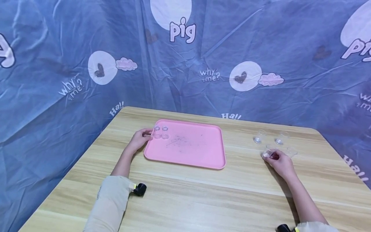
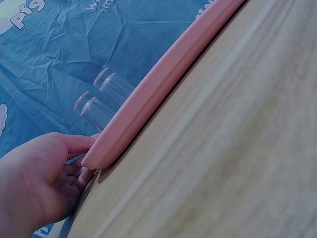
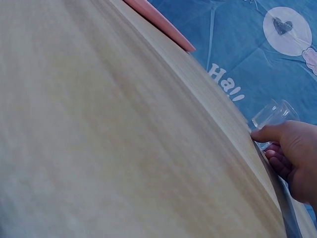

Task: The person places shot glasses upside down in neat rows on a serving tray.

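Pale sleeves [image 1: 108, 199] enter at the near edge of the head view, each with a small black device [image 1: 140, 189] at the wrist, over a wood-grained surface [image 1: 188, 199]. Farther in, left of the middle, a pink tray [image 1: 200, 153] lies flat, with grey marks [image 1: 179, 141] across its floor. Four clear cups [image 1: 165, 136] stand in its far left part, two by two. The left hand [image 1: 139, 139] is at the tray's left edge, just beside these cups. To the right of the tray, well apart from it, four more clear cups [image 1: 281, 138] form a loose square; the right hand [image 1: 280, 162] pinches the near left one, the held cup [image 1: 269, 150], low down between thumb and fingers. A blue backdrop [image 1: 197, 93] printed with "pig", "why me?" and pale clouds hangs behind the far edge. Seen from the left wrist, the left hand grips the tray's rim, one digit over the top and the other fingers curled at its outer side; two cups rise beyond the rim. From the right wrist, the right hand's thumb presses near the base of a cup, with a second rim overlapping behind it; whether the held cup touches the surface cannot be told. One end of the tray shows at the far left.
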`<action>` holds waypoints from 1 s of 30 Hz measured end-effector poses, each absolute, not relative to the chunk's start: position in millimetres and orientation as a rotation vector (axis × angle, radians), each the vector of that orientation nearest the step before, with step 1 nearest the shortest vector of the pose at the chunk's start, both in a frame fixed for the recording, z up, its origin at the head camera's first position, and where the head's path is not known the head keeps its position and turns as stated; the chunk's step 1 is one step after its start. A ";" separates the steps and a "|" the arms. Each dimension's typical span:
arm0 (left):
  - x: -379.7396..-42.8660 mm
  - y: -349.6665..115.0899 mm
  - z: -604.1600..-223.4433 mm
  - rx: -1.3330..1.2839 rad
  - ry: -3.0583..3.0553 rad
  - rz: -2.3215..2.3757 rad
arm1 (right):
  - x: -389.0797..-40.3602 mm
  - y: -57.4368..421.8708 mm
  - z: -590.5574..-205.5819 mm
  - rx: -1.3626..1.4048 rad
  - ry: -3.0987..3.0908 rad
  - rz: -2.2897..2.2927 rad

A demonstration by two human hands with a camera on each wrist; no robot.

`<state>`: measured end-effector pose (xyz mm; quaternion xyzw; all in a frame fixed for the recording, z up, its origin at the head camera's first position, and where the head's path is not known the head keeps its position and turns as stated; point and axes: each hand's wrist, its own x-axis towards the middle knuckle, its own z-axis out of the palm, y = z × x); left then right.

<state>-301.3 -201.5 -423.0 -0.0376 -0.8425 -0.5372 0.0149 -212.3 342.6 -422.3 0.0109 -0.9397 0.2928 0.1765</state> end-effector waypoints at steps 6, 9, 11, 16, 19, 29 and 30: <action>-299.3 -200.8 -422.6 -0.104 -2.608 -1.698 | -214.4 342.3 -421.3 0.042 -2.665 0.814; -299.0 -200.4 -422.7 -0.112 -2.602 -1.701 | -214.1 342.0 -421.1 0.042 -2.667 0.827; -299.1 -200.5 -423.1 -0.116 -2.597 -1.703 | -213.5 341.6 -420.6 0.045 -2.667 0.836; -298.5 -199.8 -422.5 -0.133 -2.589 -1.703 | -212.5 340.9 -416.8 0.066 -2.670 0.860; -298.7 -198.7 -422.2 -0.135 -2.591 -1.712 | -211.2 340.1 -412.6 0.057 -2.690 0.894; -300.9 -201.4 -423.1 -0.130 -2.592 -1.692 | -214.1 325.9 -400.7 0.145 -2.663 1.041; -301.0 -201.3 -423.1 -0.132 -2.589 -1.697 | -214.4 324.2 -399.2 0.151 -2.664 1.039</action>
